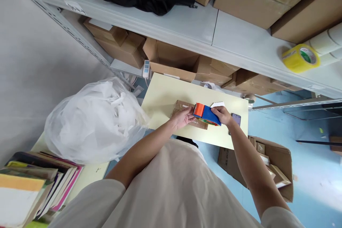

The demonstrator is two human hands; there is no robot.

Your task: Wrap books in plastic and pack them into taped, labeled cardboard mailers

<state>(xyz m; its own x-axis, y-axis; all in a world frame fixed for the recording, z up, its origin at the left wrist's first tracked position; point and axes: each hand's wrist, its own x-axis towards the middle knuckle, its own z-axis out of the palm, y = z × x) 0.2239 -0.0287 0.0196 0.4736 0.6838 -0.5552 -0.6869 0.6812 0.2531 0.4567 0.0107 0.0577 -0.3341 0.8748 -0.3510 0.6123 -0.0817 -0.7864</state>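
Observation:
My right hand [222,114] is wrapped round the back end of a blue and orange tape dispenser [207,112], held above the table. At the dispenser's orange, toothed front end, my left hand [182,118] has its fingertips closed on the edge; whether they pinch a strip of tape is too small to see. Underneath lies a small brown cardboard box [179,105], partly covered by my left hand and the dispenser. A white piece of paper or card [217,104] shows just behind my right hand; I cannot tell if it is held.
The pale yellow table [160,92] carries a phone [236,118] at its right. A large plastic bag of white material [93,121] bulges at left. An open carton [283,160] with small boxes stands on the floor at right. Shelving [171,32] with cartons and yellow tape [292,59] runs ahead.

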